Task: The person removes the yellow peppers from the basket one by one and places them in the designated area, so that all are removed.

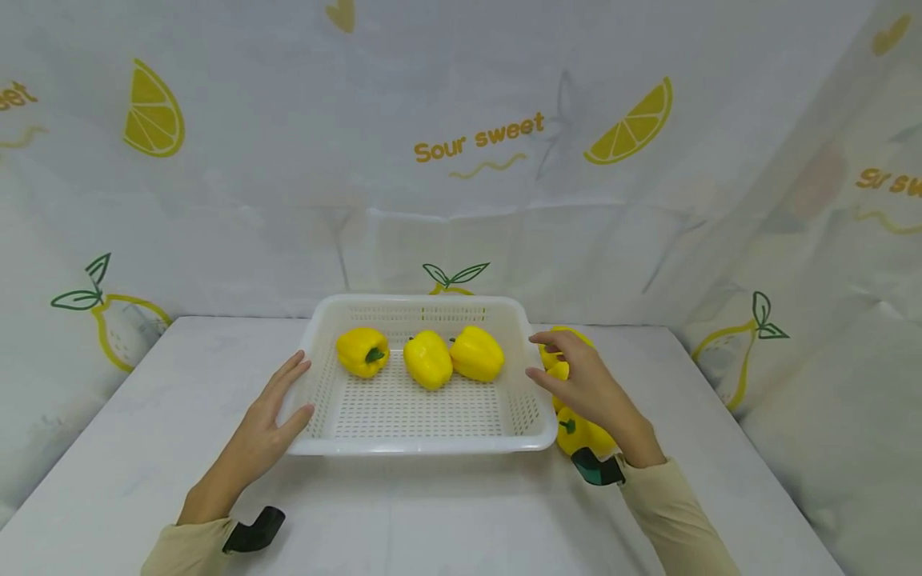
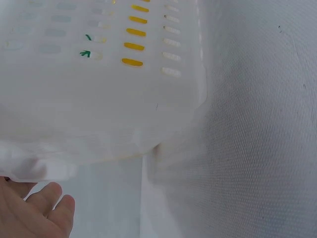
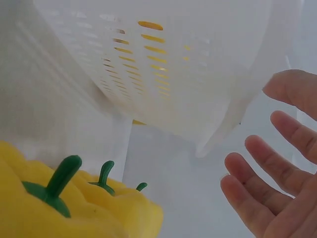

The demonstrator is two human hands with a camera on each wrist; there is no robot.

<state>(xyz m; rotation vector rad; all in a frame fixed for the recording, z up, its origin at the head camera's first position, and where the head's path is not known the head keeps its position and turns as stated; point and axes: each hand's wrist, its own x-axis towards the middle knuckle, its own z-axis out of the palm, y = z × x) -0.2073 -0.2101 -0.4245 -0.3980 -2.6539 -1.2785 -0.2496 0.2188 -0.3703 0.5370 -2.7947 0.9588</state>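
Note:
A white plastic basket (image 1: 418, 408) with slotted sides sits on the table, three yellow bell peppers (image 1: 428, 360) inside it. My left hand (image 1: 255, 436) is at the basket's left rim, its fingers extended and thumb spread apart from them. In the left wrist view, the fingers (image 2: 49, 206) show just past the rim. At the right rim my right hand (image 1: 583, 384) holds nothing, thumb and fingers apart. Under and beside it, more yellow bell peppers (image 1: 572, 428) stand in a row outside the basket, partly hidden by the hand. Their green stems show in the right wrist view.
A white cloth covers the table (image 1: 432, 512). Behind it hangs a white curtain (image 1: 461, 232) printed with lemons and lettering, close to the basket's far rim. Dark wrist mounts (image 1: 255, 530) sit at both sleeves.

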